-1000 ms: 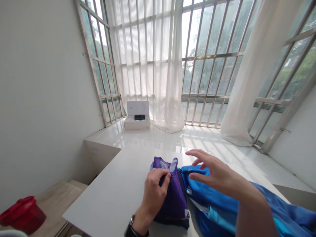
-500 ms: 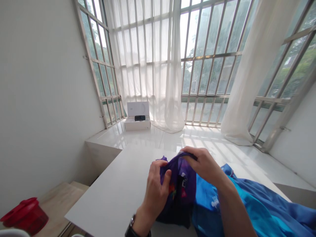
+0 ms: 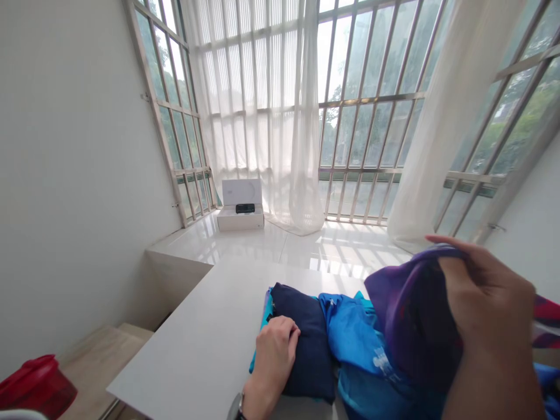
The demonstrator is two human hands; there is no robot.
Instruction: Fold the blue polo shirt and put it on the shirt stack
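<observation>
My right hand [image 3: 490, 303] is raised on the right, its thumb and fingers pinched on the top of a purple garment [image 3: 398, 297] with a dark inside. The cloth hangs open below my grip. On the white table, a dark navy folded garment [image 3: 308, 344] lies as a flat bundle, with turquoise cloth showing along its left edge. My left hand [image 3: 276, 344] rests on the left part of this bundle with curled fingers; the fingertips are hidden. Between the bundle and the purple garment lies a bright blue garment [image 3: 354, 332] with a white print.
The white table [image 3: 188, 344] reaches the tiled window ledge [image 3: 280, 245]. An open white box [image 3: 240, 220] with a black device stands on the ledge. A red container [image 3: 39, 382] is low at the left. White curtains hang before barred windows. More colourful cloth shows at the far right.
My right hand has carried the purple garment off to the right. My left hand has let go of it and lowered. The navy folded bundle now shows where the purple garment was.
</observation>
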